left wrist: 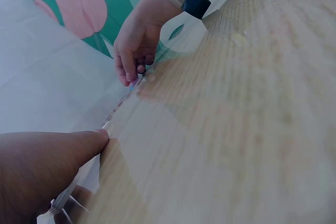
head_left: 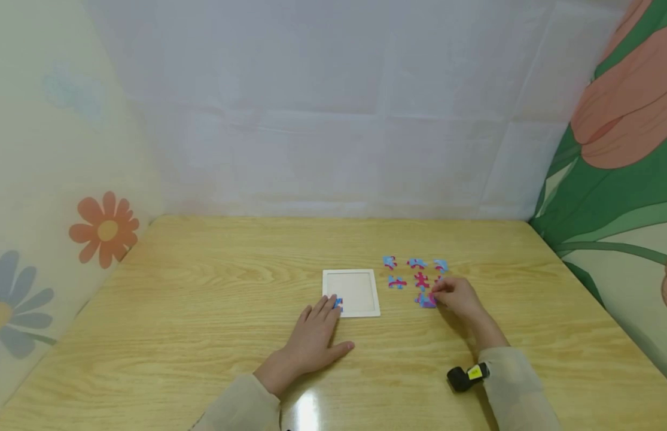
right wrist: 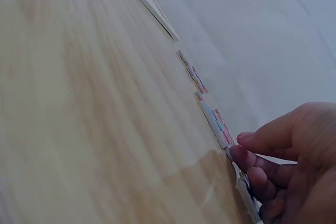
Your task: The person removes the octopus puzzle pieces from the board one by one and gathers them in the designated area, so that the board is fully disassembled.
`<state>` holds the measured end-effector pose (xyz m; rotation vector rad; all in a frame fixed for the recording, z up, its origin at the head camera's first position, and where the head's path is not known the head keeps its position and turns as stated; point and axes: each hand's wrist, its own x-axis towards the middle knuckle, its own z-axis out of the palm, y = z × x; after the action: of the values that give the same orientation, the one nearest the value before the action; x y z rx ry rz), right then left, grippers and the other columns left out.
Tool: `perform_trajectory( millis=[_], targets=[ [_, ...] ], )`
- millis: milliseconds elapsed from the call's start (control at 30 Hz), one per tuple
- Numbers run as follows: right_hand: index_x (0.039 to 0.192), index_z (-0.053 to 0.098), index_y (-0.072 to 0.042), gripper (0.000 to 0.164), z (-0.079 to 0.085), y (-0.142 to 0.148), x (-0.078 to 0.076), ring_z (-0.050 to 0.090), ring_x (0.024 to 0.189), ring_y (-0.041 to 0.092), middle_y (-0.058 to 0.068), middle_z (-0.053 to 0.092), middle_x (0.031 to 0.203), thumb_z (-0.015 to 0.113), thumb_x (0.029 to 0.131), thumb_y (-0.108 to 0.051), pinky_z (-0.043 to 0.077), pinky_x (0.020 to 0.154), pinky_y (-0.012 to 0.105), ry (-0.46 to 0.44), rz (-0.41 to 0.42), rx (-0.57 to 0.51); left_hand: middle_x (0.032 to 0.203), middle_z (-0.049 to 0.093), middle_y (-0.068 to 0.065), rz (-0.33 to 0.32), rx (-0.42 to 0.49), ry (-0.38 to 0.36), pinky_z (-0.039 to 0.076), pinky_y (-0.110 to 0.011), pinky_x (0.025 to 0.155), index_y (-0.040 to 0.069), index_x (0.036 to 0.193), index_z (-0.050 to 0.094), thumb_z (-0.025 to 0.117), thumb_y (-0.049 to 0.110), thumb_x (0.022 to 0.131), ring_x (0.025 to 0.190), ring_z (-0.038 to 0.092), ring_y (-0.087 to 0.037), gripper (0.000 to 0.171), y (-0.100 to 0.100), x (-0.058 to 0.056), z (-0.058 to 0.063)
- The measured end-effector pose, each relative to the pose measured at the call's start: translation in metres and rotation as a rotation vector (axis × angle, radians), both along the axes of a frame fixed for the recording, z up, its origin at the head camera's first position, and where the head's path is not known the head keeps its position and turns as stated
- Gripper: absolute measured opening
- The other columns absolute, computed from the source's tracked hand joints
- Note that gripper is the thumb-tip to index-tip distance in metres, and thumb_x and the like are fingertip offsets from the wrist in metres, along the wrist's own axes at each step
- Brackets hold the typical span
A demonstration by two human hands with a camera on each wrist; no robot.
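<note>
My left hand (head_left: pixel 314 344) lies with fingers extended at the lower left of a white square puzzle frame (head_left: pixel 374 293), fingertips over its edge. Beside those fingertips a blue and pink jigsaw piece (head_left: pixel 339 304) sits in the frame's lower left corner. To the right, my right hand (head_left: pixel 461 297) pinches the right side of a blue and magenta jigsaw piece (head_left: pixel 426 300) between thumb and index finger. That piece's flat edge (right wrist: pixel 214 124) shows in the right wrist view, with the thumb and curled fingers at its end. Another piece is partly hidden behind the right fingers.
Several loose jigsaw pieces lie in rows right of the frame, among them a magenta one (head_left: pixel 422 280), a blue and pink one (head_left: pixel 396 282) and a corner one (head_left: pixel 389 262). The wooden table (head_left: pixel 204 299) meets a white cloth (head_left: pixel 311 149) at the back.
</note>
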<state>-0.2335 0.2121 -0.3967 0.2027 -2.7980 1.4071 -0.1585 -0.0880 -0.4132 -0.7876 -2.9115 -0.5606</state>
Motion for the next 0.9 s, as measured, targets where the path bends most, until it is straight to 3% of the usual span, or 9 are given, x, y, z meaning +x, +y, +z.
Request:
perform_trajectory(
  millis=[567, 900],
  targets=[
    [0.081, 0.056, 0.012, 0.008, 0.0023, 0.0018, 0.0019, 0.048, 0.060, 0.010, 0.009, 0.058, 0.071, 0.057, 0.075, 0.006, 0.042, 0.052, 0.022, 0.009, 0.006, -0.015, 0.136, 0.024, -0.020, 0.000, 0.009, 0.009, 0.014, -0.051, 0.096, -0.006, 0.127, 0.036, 0.050, 0.048, 0.081, 0.125, 0.017, -0.032, 0.072, 0.0005, 0.0002, -0.0016],
    [0.085, 0.057, 0.010, 0.010, 0.0064, 0.0019, 0.0026, 0.047, 0.056, 0.012, 0.007, 0.056, 0.070, 0.054, 0.080, 0.002, 0.041, 0.049, 0.024, -0.029, -0.037, -0.018, 0.135, 0.026, -0.020, 0.005, 0.044, 0.005, 0.015, -0.051, 0.096, -0.006, 0.126, 0.036, 0.052, 0.048, 0.080, 0.124, 0.018, -0.032, 0.073, 0.0005, -0.0004, -0.0016]
  ],
)
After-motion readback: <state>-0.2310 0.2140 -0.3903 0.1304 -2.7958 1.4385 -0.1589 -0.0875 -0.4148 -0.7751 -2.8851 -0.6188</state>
